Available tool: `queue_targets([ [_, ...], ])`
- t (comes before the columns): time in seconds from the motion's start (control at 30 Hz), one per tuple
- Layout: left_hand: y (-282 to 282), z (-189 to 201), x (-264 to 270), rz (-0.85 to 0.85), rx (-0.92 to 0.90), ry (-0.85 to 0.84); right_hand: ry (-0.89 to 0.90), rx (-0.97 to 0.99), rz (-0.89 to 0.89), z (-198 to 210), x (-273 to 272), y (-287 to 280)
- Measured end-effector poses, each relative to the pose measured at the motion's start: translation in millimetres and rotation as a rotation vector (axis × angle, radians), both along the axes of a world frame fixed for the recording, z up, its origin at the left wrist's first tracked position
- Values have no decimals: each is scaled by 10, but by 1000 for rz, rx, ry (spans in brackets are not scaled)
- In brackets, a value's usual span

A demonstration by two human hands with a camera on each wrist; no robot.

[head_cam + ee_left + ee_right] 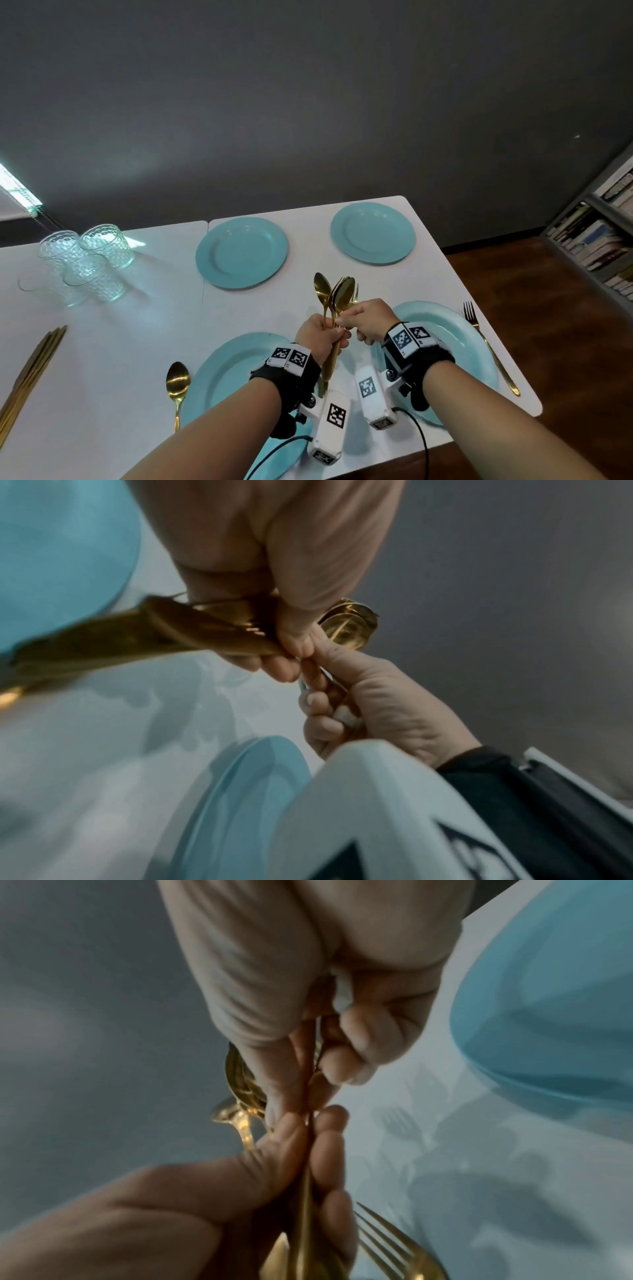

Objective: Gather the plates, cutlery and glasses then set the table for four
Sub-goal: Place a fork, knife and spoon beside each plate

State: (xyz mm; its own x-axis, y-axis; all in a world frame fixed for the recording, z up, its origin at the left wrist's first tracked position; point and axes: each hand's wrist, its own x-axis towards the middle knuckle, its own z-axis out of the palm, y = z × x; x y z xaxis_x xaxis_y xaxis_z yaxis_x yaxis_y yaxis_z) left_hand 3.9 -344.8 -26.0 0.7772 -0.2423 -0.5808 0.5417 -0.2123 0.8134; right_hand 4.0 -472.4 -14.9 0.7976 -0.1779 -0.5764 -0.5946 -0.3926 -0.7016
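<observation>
Head view: four round blue plates sit on the white desk. Our left hand grips the gold spoon-and-fork bunch; our right hand pinches one piece. Clear bumpy glasses wait far left, gold knives near left.

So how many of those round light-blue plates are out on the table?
4: two light-blue plates at the white table's far side, two near, one under each forearm. None seem hidden.
</observation>
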Motion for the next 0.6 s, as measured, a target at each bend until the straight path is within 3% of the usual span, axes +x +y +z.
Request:
queue_targets([
  [0.3,261,-27,61,-148,35,12,22,107,-13,-48,-83,194],
  [0.6,270,-44,3,-235,136,-8,-77,126,-338,-50,-202,165],
])
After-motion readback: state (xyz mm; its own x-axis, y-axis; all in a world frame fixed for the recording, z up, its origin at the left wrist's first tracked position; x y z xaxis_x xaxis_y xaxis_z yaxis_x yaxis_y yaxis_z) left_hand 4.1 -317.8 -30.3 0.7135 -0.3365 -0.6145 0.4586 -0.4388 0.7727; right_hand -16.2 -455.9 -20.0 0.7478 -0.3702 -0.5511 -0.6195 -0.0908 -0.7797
